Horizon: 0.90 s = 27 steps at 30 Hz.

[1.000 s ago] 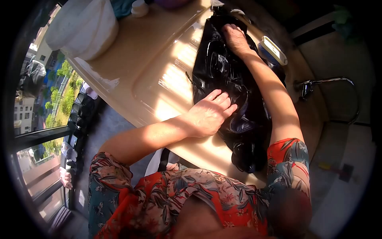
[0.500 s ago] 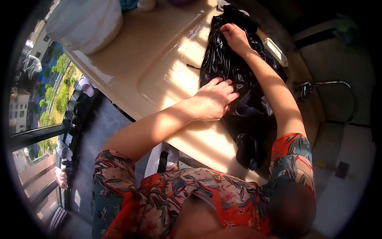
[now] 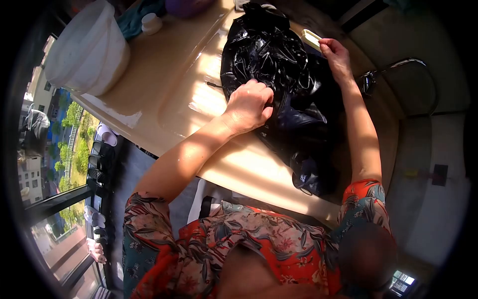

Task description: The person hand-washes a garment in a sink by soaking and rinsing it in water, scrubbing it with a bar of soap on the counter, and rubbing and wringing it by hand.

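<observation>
A shiny black garment [image 3: 269,55], wet and crumpled, lies over the beige ribbed washing surface [image 3: 244,169]. My left hand [image 3: 250,105] is closed on the garment's near left part, its fingers curled down into the material. Off the garment's right side, my right hand [image 3: 336,57] pinches the near end of a pale oblong bar or dish [image 3: 311,38]; its exact nature cannot be told. A short dark cord sticks out from the garment's left edge.
A large white bucket [image 3: 89,50] stands at the back left, near a small white bottle [image 3: 151,23], teal cloth [image 3: 137,21] and a purple item [image 3: 189,6]. The chrome faucet [image 3: 368,82] is at right. Shoes [image 3: 102,157] line the window side.
My right hand has left the garment and moved right onto the pale object. My left hand has curled its spread fingers into the garment. The garment's upper part is more bunched.
</observation>
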Motion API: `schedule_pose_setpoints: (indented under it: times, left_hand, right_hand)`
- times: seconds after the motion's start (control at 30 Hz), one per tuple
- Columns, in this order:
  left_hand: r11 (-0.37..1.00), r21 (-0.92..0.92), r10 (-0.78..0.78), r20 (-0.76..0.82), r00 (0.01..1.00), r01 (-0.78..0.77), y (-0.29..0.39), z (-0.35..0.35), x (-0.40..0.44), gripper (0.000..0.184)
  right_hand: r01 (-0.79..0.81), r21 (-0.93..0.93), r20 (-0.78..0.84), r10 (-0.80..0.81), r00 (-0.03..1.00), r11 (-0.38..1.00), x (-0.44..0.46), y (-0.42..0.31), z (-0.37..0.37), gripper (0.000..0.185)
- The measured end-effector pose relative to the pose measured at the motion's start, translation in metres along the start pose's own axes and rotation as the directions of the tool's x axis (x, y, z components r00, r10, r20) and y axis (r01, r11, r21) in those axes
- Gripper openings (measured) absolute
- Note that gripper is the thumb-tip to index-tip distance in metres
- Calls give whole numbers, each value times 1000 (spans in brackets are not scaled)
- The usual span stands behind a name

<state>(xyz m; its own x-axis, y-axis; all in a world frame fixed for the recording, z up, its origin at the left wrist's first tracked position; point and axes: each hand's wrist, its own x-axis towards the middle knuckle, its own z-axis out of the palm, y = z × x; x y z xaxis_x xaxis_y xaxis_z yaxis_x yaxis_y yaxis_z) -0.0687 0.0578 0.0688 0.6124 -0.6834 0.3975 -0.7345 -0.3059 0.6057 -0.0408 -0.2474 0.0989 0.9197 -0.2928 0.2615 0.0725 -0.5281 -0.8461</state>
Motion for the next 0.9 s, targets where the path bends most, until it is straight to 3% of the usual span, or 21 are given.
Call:
schedule_pose_setpoints:
  times: [0.07, 0.1, 0.17, 0.2, 0.23, 0.27, 0.33, 0.37, 0.43, 0.47, 0.5, 0.57, 0.6, 0.67, 0.7, 0.77, 0.9]
  left_hand:
    - [991, -76, -121, -152, 981, 110, -11, -16, 18, 14]
    - [974, -108, -219, -205, 954, 200, -19, -30, 29, 13]
    - [995, 12, -80, -421, 904, 94, -63, -48, 51, 11]
    - [974, 69, -174, -376, 910, 215, -70, -54, 62, 12]
    - [936, 132, -267, -340, 902, 327, -73, -58, 73, 14]
    - [917, 253, -243, -259, 935, 309, -78, -56, 82, 15]
    - [848, 476, -217, -91, 972, 234, -81, -49, 95, 18]
    - [707, 660, -327, -13, 945, 254, -48, -51, 102, 31]
    - [699, 714, -95, 33, 995, 43, -8, -46, 111, 45]
    - [815, 567, 69, 108, 992, -118, 22, -34, 112, 51]
    - [880, 385, 236, 153, 960, -278, 55, -19, 107, 58]
    - [873, 23, 400, 536, 744, -487, 122, 18, 80, 76]
    - [799, -54, 441, 729, 523, -598, 147, 44, 64, 90]
    - [658, 14, 342, 885, 315, -753, 173, 97, 27, 98]
    - [532, 107, 323, 891, 318, -840, 172, 116, 20, 93]
    - [472, 265, 130, 922, 364, -841, 167, 162, 38, 81]
    - [524, 609, -186, 764, 618, -595, 90, 255, 74, 56]
  right_hand:
    - [-198, 273, -140, 243, 960, 941, -31, 34, -27, 19]
    - [-232, 305, -170, 293, 941, 924, -44, 44, -36, 20]
    - [-305, 372, -221, 402, 889, 877, -71, 63, -50, 21]
    - [-343, 423, -200, 456, 867, 839, -82, 65, -52, 22]
    - [-324, 325, -209, 401, 892, 889, -90, 83, -59, 22]
    - [-296, 222, -210, 342, 916, 929, -94, 124, -68, 23]
    - [-270, 272, -114, 309, 944, 924, -109, 203, -77, 25]
    - [-260, 298, -65, 291, 954, 919, -117, 241, -82, 26]
    - [-459, 416, 3, 503, 864, 785, -145, 177, -53, 27]
    - [-531, 553, 128, 564, 816, 642, -157, 130, -47, 28]
    - [-513, 566, 123, 549, 827, 645, -158, 99, -46, 27]
    - [-474, 590, 104, 520, 848, 654, -172, 66, -53, 25]
    - [-485, 660, 72, 594, 801, 574, -177, 75, -62, 22]
    - [-389, 717, 38, 525, 850, 578, -190, 72, -81, 19]
    - [-381, 719, 18, 532, 847, 582, -199, 73, -94, 19]
    - [-337, 763, -31, 552, 833, 552, -220, 76, -114, 19]
    - [-318, 801, -76, 612, 787, 507, -253, 76, -140, 20]
